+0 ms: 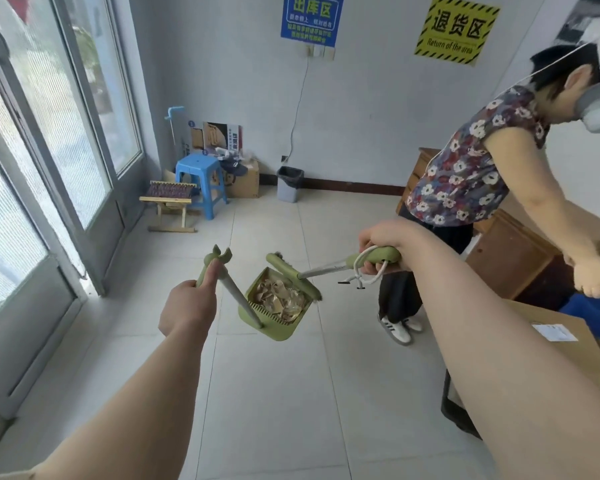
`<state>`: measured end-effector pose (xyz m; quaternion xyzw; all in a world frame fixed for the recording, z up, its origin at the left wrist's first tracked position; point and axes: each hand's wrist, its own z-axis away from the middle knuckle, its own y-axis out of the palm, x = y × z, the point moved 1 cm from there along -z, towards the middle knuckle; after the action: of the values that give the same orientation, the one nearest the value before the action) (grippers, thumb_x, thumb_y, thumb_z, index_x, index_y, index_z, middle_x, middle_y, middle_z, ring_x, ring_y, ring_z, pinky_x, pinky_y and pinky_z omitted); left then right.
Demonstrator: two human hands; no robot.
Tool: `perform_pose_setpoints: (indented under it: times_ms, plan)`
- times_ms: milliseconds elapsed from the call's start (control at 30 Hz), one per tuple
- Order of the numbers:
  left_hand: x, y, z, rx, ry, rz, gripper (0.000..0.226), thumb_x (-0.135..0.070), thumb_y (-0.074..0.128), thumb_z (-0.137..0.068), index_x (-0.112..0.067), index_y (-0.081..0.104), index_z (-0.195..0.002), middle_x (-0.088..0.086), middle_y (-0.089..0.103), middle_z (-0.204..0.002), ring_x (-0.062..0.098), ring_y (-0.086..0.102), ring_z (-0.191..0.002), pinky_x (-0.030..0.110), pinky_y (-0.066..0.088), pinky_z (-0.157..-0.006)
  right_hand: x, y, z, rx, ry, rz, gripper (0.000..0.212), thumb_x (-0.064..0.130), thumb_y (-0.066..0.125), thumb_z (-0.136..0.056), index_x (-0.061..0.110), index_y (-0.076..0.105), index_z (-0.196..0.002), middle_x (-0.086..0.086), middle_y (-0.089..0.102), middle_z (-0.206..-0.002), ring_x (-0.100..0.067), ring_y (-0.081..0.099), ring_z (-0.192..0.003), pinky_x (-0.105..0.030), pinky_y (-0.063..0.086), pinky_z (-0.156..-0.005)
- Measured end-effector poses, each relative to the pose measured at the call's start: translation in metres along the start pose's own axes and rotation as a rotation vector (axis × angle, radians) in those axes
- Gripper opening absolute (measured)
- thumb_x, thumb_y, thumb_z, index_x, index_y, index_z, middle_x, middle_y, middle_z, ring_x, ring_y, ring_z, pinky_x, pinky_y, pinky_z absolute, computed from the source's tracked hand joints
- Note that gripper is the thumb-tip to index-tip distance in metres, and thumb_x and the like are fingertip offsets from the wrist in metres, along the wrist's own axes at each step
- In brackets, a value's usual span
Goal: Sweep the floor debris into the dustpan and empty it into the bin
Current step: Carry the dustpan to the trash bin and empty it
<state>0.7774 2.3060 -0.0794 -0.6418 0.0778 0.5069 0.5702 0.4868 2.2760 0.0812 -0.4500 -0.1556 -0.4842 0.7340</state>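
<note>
My left hand [187, 306] grips the green handle of a long-handled green dustpan [274, 327], which hangs above the tiled floor and holds a heap of tan paper debris [279, 299]. My right hand [378, 247] is closed around the green handle of a broom [293, 275]; the broom head lies across the far rim of the dustpan. A white cord loop dangles from the broom handle. A grey bin [289, 184] with a dark liner stands by the far wall, well beyond the dustpan.
A second person in a floral top [465, 174] stands at the right beside wooden furniture and a cardboard box [561, 344]. A blue stool [201, 181], a small wooden stool and boxes crowd the far left corner. Glass doors line the left side.
</note>
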Motion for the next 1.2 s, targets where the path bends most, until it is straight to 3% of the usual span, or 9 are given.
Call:
perform_pose_setpoints:
  times_ms: [233,433,733,1000,1200]
  plan:
    - [-0.052,0.039,-0.09,-0.044,-0.059,0.083,0.096,-0.093,0.024,-0.069,-0.011,0.067,-0.091,0.009,0.07,-0.082,0.026,0.062,-0.065,0.033,0.042,-0.058,0.067,-0.021,-0.089,-0.012,-0.024,-0.054,0.017,0.003,0.043,-0.086,0.003,0.048,-0.102,-0.023,0.061,-0.075,-0.02,0.053,-0.042,-0.018,0.042,-0.032]
    - [-0.099,0.065,-0.194,0.022,-0.017,0.15,0.083,-0.088,0.036,-0.073,-0.01,0.063,-0.082,0.007,0.059,-0.064,0.028,0.056,-0.057,0.035,0.042,-0.06,0.139,-0.009,-0.178,-0.062,-0.032,-0.097,0.015,0.003,0.042,-0.087,0.002,0.047,-0.101,-0.024,0.06,-0.071,-0.021,0.051,-0.034,-0.017,0.04,-0.031]
    - [-0.19,0.083,-0.36,0.053,0.105,0.056,0.076,-0.086,0.037,-0.077,-0.016,0.064,-0.081,0.006,0.065,-0.069,0.029,0.063,-0.065,0.034,0.046,-0.061,0.254,-0.001,-0.303,-0.16,-0.006,-0.19,0.011,-0.001,0.043,-0.084,0.003,0.045,-0.095,-0.026,0.058,-0.072,-0.023,0.053,-0.038,-0.018,0.041,-0.033]
    - [-0.252,0.133,-0.466,0.037,0.094,0.012,0.077,-0.088,0.034,-0.076,-0.016,0.062,-0.081,0.004,0.063,-0.066,0.023,0.06,-0.058,0.03,0.041,-0.053,0.311,-0.016,-0.414,-0.218,-0.021,-0.256,0.006,-0.004,0.043,-0.084,0.001,0.045,-0.087,-0.024,0.055,-0.064,-0.023,0.05,-0.031,-0.022,0.045,-0.035]
    - [-0.308,0.194,-0.544,0.039,0.065,0.037,0.075,-0.086,0.036,-0.077,-0.016,0.062,-0.085,0.007,0.066,-0.075,0.028,0.063,-0.068,0.036,0.049,-0.064,0.35,-0.049,-0.522,-0.235,-0.038,-0.274,0.006,-0.006,0.044,-0.082,-0.001,0.047,-0.08,-0.024,0.055,-0.064,-0.024,0.05,-0.029,-0.024,0.048,-0.038]
